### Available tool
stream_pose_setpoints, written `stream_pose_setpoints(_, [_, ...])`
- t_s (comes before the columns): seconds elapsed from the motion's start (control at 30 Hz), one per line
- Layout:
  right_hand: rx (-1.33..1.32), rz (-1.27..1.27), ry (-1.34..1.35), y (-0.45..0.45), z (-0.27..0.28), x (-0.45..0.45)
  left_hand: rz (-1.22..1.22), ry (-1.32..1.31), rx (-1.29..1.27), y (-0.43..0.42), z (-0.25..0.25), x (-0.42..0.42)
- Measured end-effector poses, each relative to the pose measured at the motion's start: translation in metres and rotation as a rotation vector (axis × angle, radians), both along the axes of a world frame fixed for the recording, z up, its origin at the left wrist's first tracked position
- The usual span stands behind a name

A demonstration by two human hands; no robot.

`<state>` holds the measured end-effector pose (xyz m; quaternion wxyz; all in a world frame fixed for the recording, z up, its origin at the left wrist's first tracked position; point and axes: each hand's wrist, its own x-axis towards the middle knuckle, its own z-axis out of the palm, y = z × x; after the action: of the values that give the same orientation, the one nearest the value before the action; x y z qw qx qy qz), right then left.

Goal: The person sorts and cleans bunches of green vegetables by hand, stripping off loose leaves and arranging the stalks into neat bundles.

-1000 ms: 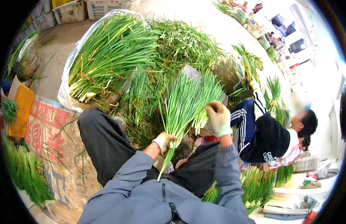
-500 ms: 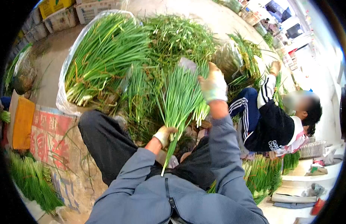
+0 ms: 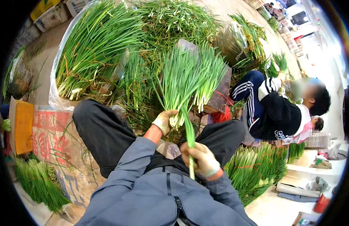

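My left hand [image 3: 164, 122], in a pale work glove, is closed around the white lower ends of a bunch of Chinese chives [image 3: 178, 83]. The leaves fan out away from me. Close to my lap, my gloved right hand [image 3: 201, 159] grips a thin green stalk [image 3: 188, 130], its pale end pointing down towards my jacket. Right of the bunch, a second small bundle of chives [image 3: 211, 77] lies on a dark block [image 3: 219, 92]. Red string [image 3: 222, 115] hangs by the block's near side.
A large heap of chives [image 3: 95, 45] lies on clear plastic at left. Loose greens [image 3: 178, 22] are piled ahead. A person [image 3: 281, 109] in a black-and-white top sits at right. Tied bundles [image 3: 257, 164] stand beside my right leg, others [image 3: 41, 182] at lower left.
My right hand has come back from the far right of the bunch to my lap and now grips a stalk. My left hand still holds the bunch. The block and red string are more visible.
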<state>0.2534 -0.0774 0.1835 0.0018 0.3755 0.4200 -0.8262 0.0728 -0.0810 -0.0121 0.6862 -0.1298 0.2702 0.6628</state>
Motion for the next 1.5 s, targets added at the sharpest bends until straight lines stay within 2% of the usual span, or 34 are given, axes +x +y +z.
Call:
stream_pose_setpoints(0.07, [0.066,0.096,0.033,0.011,0.061,0.016,0.004,0.001,0.039,0.003,-0.023,0.002])
stream_pose_setpoints(0.13, [0.186,0.055,0.066,0.015,0.094,0.031,0.031,0.028,-0.008,0.004,-0.025,0.003])
stream_pose_setpoints(0.17, [0.228,0.016,0.089,0.019,0.101,0.035,0.048,0.041,-0.063,0.004,-0.025,0.004])
stream_pose_setpoints(0.2, [0.388,0.030,0.076,0.029,0.109,0.034,0.049,0.045,-0.060,0.005,-0.025,0.004])
stream_pose_setpoints(0.27, [0.618,-0.055,-0.071,0.051,0.098,-0.001,0.012,0.044,0.021,0.005,-0.039,0.003])
stream_pose_setpoints(0.33, [0.739,-0.191,-0.062,0.081,0.026,-0.031,0.018,0.068,0.045,0.003,-0.042,0.003])
stream_pose_setpoints(0.4, [0.786,-0.125,-0.305,0.117,-0.067,-0.038,-0.018,0.096,0.041,0.000,-0.040,0.000])
stream_pose_setpoints(0.47, [1.012,0.103,-0.550,0.125,-0.108,-0.053,-0.005,0.133,-0.033,-0.005,-0.019,0.000])
stream_pose_setpoints(0.5, [1.068,0.086,-0.499,0.129,-0.146,-0.051,0.000,0.100,-0.024,-0.005,-0.021,-0.001])
stream_pose_setpoints(0.57, [0.904,0.100,-0.599,0.119,-0.136,-0.064,0.005,0.066,-0.015,-0.004,-0.026,-0.003])
stream_pose_setpoints(0.6, [0.960,0.068,-0.583,0.111,-0.132,-0.067,-0.007,0.059,-0.015,-0.004,-0.028,-0.003])
stream_pose_setpoints(0.7, [0.853,-0.164,-0.374,0.122,-0.187,-0.053,0.003,0.026,-0.017,-0.006,-0.025,0.000])
stream_pose_setpoints(0.8, [1.038,-0.150,-0.172,0.123,-0.204,-0.038,0.035,-0.002,-0.004,-0.004,-0.030,-0.001])
stream_pose_setpoints(0.93, [0.933,-0.258,-0.314,0.106,-0.189,-0.045,0.055,-0.025,0.016,0.002,-0.040,0.002])
stream_pose_setpoints(1.03, [0.870,-0.428,-0.143,0.091,-0.171,-0.051,0.077,-0.027,0.025,0.002,-0.041,0.004])
stream_pose_setpoints(1.13, [0.892,-0.282,-0.163,0.096,-0.171,-0.054,0.077,0.027,-0.023,0.001,-0.037,0.005])
stream_pose_setpoints(1.17, [1.007,-0.196,-0.235,0.098,-0.172,-0.056,0.073,0.067,-0.061,0.000,-0.033,0.004])
stream_pose_setpoints(1.2, [1.010,-0.197,-0.233,0.100,-0.172,-0.055,0.073,0.070,-0.058,0.000,-0.028,0.004])
stream_pose_setpoints(1.27, [1.153,-0.004,-0.458,0.097,-0.147,-0.064,0.021,0.082,-0.097,-0.001,-0.031,0.004])
stream_pose_setpoints(1.3, [1.180,0.010,-0.451,0.103,-0.164,-0.064,0.020,0.090,-0.126,0.001,-0.033,0.005])
stream_pose_setpoints(1.4, [1.235,0.069,-0.526,0.104,-0.161,-0.074,-0.015,0.124,-0.144,-0.002,-0.018,0.002])
stream_pose_setpoints(1.43, [1.205,0.067,-0.492,0.109,-0.167,-0.073,-0.012,0.100,-0.109,-0.002,-0.022,0.003])
stream_pose_setpoints(1.47, [1.076,-0.088,-0.362,0.112,-0.178,-0.074,-0.013,0.105,-0.109,-0.003,-0.018,0.002])
stream_pose_setpoints(1.5, [0.848,-0.140,-0.269,0.117,-0.185,-0.066,0.042,0.096,-0.134,-0.003,-0.014,0.002])
